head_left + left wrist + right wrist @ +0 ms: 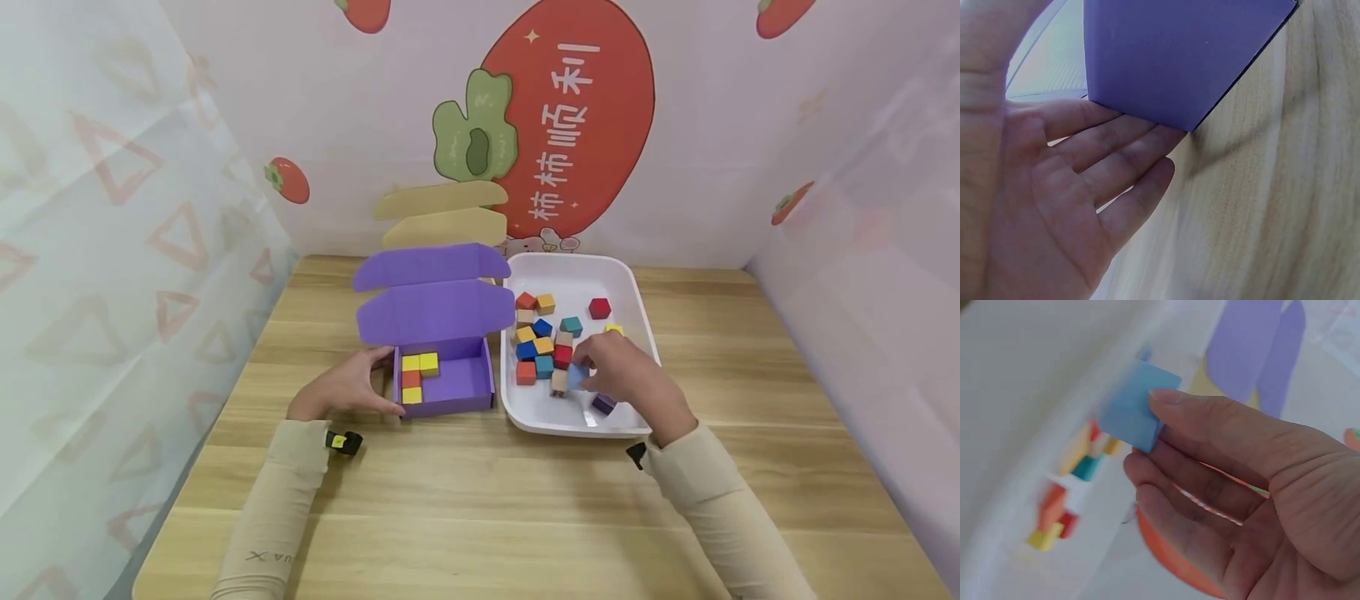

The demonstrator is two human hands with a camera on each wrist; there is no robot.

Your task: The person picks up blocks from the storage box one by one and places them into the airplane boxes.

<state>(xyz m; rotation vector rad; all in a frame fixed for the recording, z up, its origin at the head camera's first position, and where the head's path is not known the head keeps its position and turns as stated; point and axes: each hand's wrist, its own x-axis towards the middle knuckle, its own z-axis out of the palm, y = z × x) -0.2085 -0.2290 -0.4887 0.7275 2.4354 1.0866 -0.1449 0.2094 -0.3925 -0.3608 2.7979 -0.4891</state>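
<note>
With thumb and fingertips, my right hand pinches a light blue block. In the head view it is over the white tray, where several coloured blocks lie. My left hand holds the left end of an open purple box, its thumb at the front corner and its fingers at the back corner. The left wrist view shows the fingers against the purple wall, with some fingertips hidden behind its edge. Inside the box, several yellow blocks and an orange block line the left side.
The box's purple lid stands raised behind it, with yellow cardboard flaps farther back. A red block lies apart at the tray's back right; a dark purple block is near its front. A fabric backdrop closes off the wooden table.
</note>
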